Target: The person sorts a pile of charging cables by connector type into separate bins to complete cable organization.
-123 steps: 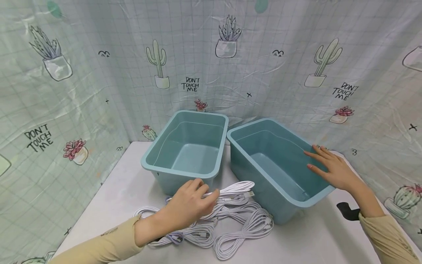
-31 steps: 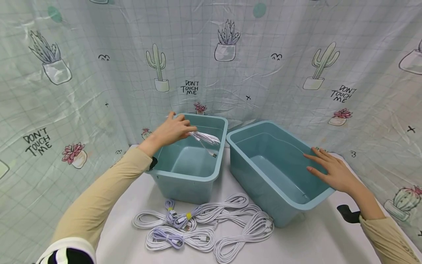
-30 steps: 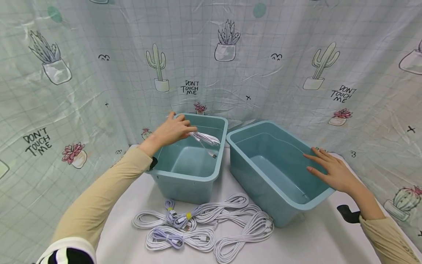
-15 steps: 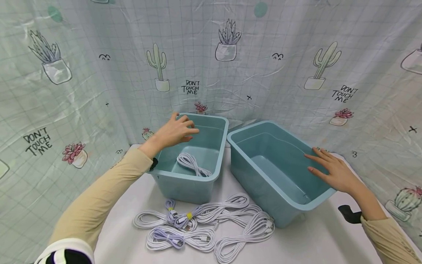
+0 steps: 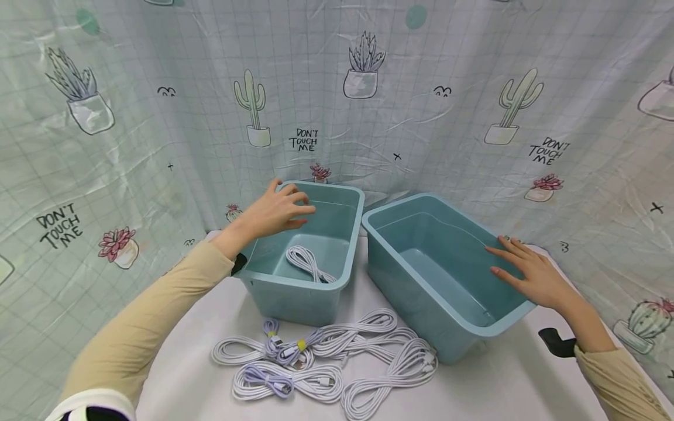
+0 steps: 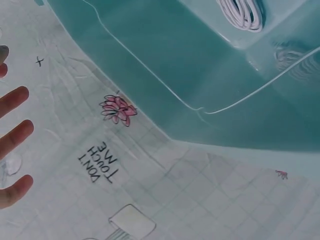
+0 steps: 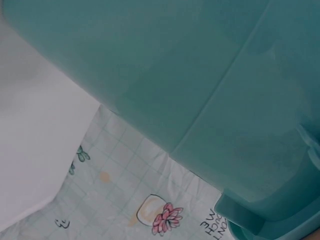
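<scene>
Over the left blue-green bin [image 5: 295, 305], my left hand [image 5: 275, 211] hovers with loosely bent, spread fingers and nothing in them. Its spread fingertips [image 6: 17, 137] show at the left edge of the left wrist view. Below, on the bin's floor, lies a bundled white USB cable [image 5: 305, 261], partly hidden by the front rim. My right hand [image 5: 533, 273] rests on the outer rim of the right blue-green bin [image 5: 408, 292], fingers extended over it. This second bin has nothing inside. The right wrist view is mostly filled by its wall [image 7: 150, 65].
In front of the bins, several bundled white cables [image 5: 392, 377] lie overlapping on the white table [image 5: 505, 386]. Among them are lilac cables [image 5: 265, 380], some with yellow ties. A printed cactus curtain [image 5: 326, 70] hangs close behind and at both sides.
My left hand lifted a white cable bundle from the pile, carried it over the left bin and let it drop inside. The right hand has stayed on its rim.
</scene>
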{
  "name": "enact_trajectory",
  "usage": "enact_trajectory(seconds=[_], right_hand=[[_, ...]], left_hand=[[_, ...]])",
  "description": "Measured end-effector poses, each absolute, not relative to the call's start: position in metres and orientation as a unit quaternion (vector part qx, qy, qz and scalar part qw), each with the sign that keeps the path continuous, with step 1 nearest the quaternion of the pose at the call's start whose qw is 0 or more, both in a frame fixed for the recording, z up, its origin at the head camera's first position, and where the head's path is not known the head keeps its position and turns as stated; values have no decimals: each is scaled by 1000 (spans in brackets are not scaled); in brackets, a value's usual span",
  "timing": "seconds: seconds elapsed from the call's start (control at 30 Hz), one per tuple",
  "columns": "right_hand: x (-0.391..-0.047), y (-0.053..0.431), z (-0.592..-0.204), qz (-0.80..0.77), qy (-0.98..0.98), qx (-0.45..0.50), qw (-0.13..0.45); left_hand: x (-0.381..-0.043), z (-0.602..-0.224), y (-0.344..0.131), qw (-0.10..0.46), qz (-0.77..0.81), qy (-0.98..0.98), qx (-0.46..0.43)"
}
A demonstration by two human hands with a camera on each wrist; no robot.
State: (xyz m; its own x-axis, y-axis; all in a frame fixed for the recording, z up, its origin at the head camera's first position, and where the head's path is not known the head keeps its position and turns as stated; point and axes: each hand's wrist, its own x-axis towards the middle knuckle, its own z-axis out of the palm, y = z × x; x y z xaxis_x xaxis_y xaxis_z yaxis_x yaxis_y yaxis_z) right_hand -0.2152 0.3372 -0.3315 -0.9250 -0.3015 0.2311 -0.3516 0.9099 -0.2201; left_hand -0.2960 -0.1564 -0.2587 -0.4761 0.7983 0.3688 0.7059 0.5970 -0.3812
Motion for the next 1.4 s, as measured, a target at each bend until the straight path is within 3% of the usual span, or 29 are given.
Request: enact_trajectory(seconds=[0.8, 1.2, 1.4], right_hand=[[-216, 340, -332, 126, -975, 163, 81], [-217, 338, -331, 104, -978, 169, 60], [-216, 339, -331, 94, -980, 165, 56]], left_hand=[[-239, -273, -157, 305, 64, -811, -495], [-209, -285, -128, 372, 58, -750, -543], [-192, -296, -108, 377, 70, -717, -582]])
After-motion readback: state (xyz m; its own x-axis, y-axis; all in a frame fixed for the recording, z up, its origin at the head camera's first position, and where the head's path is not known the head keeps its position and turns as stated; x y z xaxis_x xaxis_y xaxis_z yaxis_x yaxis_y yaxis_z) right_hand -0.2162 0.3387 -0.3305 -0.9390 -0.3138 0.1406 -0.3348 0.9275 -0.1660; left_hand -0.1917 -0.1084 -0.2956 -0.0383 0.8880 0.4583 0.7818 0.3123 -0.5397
